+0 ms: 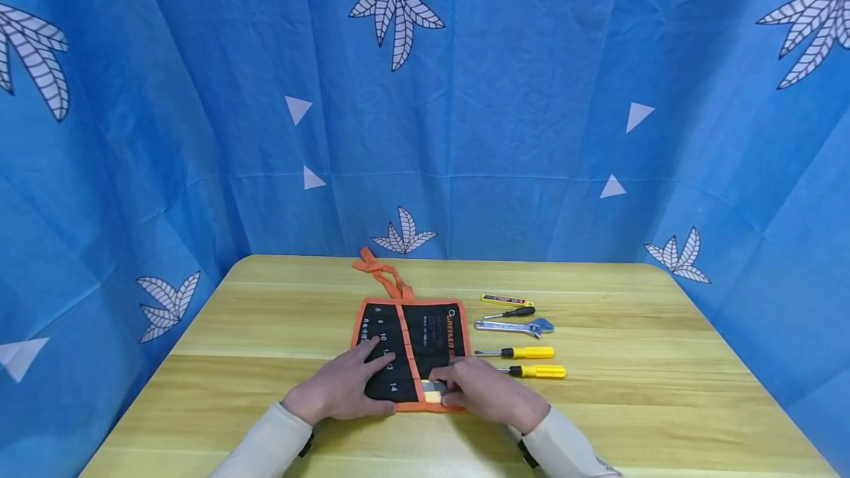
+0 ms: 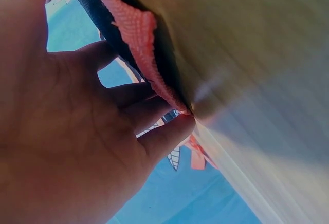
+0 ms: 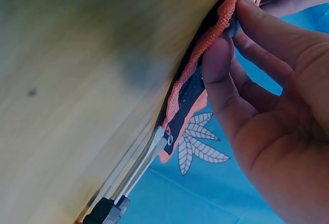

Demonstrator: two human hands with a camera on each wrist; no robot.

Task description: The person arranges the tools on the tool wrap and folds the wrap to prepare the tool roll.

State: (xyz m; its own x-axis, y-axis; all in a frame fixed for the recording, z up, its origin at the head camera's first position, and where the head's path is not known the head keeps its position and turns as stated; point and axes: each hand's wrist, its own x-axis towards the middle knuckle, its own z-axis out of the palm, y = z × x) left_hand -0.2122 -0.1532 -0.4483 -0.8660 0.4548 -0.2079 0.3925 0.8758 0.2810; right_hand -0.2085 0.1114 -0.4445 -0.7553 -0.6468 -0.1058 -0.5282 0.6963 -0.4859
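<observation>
A black fabric tool roll [image 1: 412, 345] lies unrolled near the front middle of a pale wooden table [image 1: 265, 316] with a visible lengthwise grain and rounded corners. The roll is a flat rectangle edged in woven orange binding, with another orange strip running down its middle; the left wrist view shows that binding [image 2: 139, 39] as coarse, ribbed webbing. Orange tie straps [image 1: 381, 275] trail off its far edge in a loose knot. The left half is stitched into pockets marked with white numbers: 6, 8, 10 and 14 can be read, others are partly covered. The right half carries an orange logo and small white print, too small to read.

The left hand [image 1: 345, 386] lies flat on the numbered pockets, fingers straight and spread, pressing the cloth down. The right hand [image 1: 485, 389] sits at the near right corner, its fingers curled over the roll's edge; the right wrist view shows fingertips [image 3: 221, 54] pinching the orange-bound edge against the table.

Just right of the roll, apart from it, lie a yellow utility knife [image 1: 507, 300], a small black-handled screwdriver [image 1: 511, 312], a shiny metal adjustable wrench [image 1: 514, 327] and two yellow-handled screwdrivers [image 1: 524, 361]. Blue cloth [image 1: 531, 94] printed with white leaves and triangles hangs behind.
</observation>
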